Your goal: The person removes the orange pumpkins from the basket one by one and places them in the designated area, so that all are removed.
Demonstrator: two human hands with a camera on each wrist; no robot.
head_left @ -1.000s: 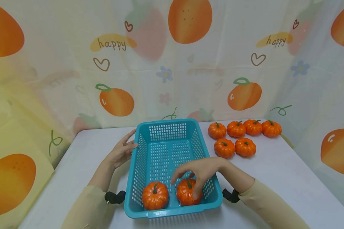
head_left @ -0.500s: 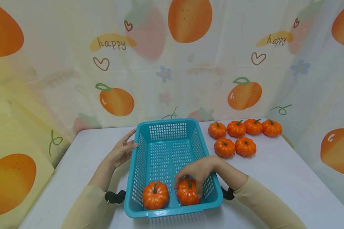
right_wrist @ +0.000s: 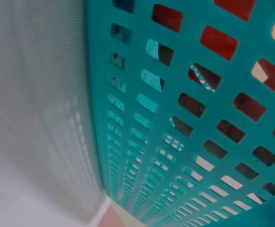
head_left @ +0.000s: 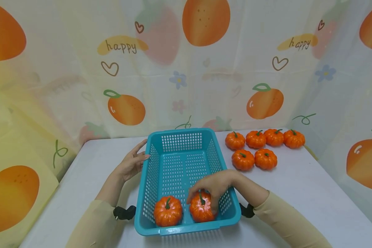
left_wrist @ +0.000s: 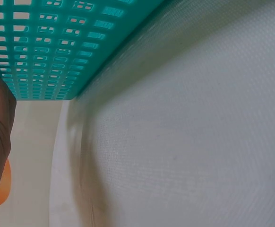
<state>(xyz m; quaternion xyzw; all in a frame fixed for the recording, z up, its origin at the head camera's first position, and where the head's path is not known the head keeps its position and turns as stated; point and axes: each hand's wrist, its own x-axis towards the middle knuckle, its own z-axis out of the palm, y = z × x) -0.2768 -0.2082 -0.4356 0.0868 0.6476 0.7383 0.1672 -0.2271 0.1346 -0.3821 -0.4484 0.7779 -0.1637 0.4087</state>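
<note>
In the head view, a blue-green plastic basket (head_left: 183, 229) stands on the table. Inside it, at the near end, two orange toy pumpkins with green stems sit side by side. My right hand (head_left: 215, 186) reaches over the right rim and holds the right pumpkin (head_left: 200, 208), fingers on its far left side and thumb on its right. The left pumpkin (head_left: 168, 212) stands a little apart. My left hand (head_left: 131, 165) touches the basket's left side, fingers loosely extended at the rim. The right wrist view shows the basket wall (right_wrist: 175, 137), with red-orange behind its holes.
Several more toy pumpkins stand in two rows at the table's back right, among them a front-row pumpkin (head_left: 243, 160) and a back-row pumpkin (head_left: 293, 138). The white tabletop (head_left: 285, 182) runs up to a fruit-printed curtain (head_left: 204, 93) at the back.
My right hand has lowered and closed its fingers around the right pumpkin, which has shifted slightly left. The left hand and the basket have stayed in place.
</note>
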